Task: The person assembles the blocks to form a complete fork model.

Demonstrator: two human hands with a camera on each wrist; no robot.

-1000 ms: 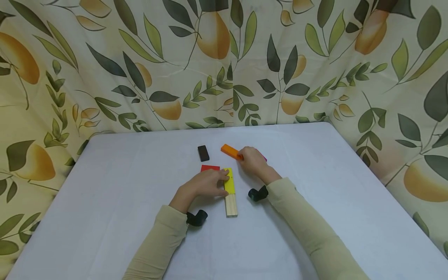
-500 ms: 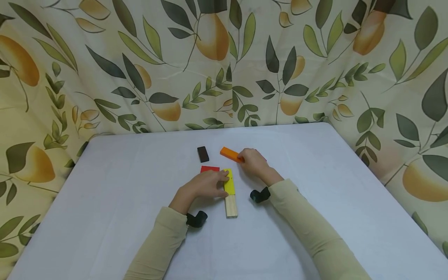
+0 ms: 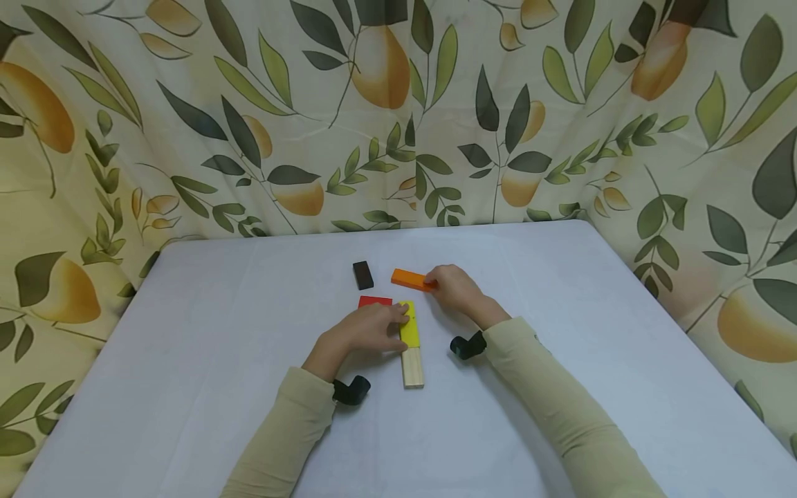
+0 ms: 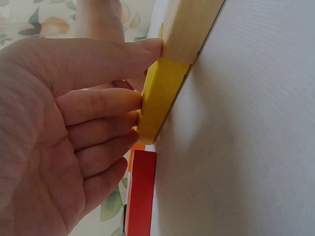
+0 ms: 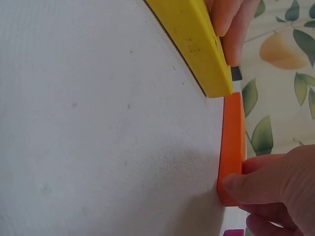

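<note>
My right hand pinches one end of an orange wooden block, which lies at the far side of the yellow block. In the right wrist view the thumb presses the near face of the orange block. The left hand rests against the yellow block, its fingers nearly straight. Its thumb touches the seam where a plain wood block meets the yellow one end to end. Beyond the left hand, partly hidden, lies a red block.
A black block lies behind the red one. Past the right hand, a bit of a magenta block shows at the lower edge of the right wrist view. The white table ends at a leaf-patterned curtain.
The orange block has turned from a slant to nearly crosswise, as the right hand drew its end slightly right and nearer. The left hand has stayed on the yellow block.
</note>
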